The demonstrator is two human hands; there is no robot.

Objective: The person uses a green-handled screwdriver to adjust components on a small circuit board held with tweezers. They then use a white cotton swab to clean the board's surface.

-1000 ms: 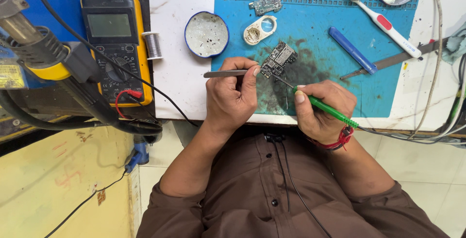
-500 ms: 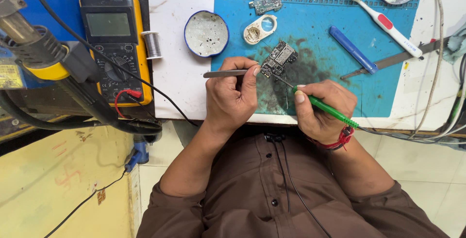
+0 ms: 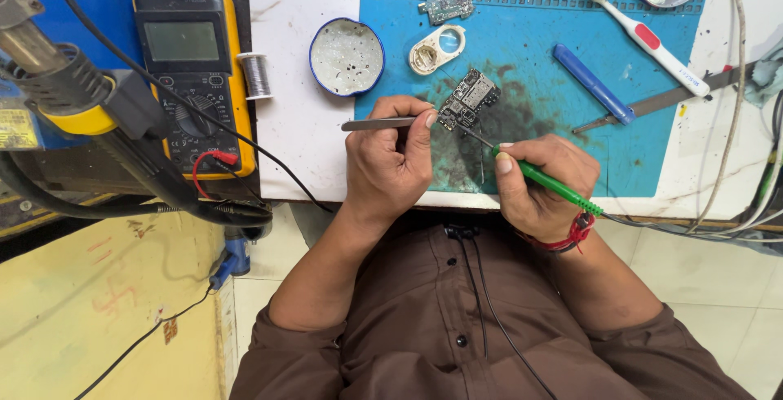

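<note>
Your left hand (image 3: 390, 163) grips tweezers (image 3: 377, 123) against the small circuit board (image 3: 468, 98) on the blue mat (image 3: 522, 57); your right hand (image 3: 542, 184) grasps a green soldering iron (image 3: 548, 183), its tip touching the board.

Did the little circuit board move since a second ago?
No. The small circuit board sits at the same spot on the blue mat, just right of the white oval ring, as before.
</note>
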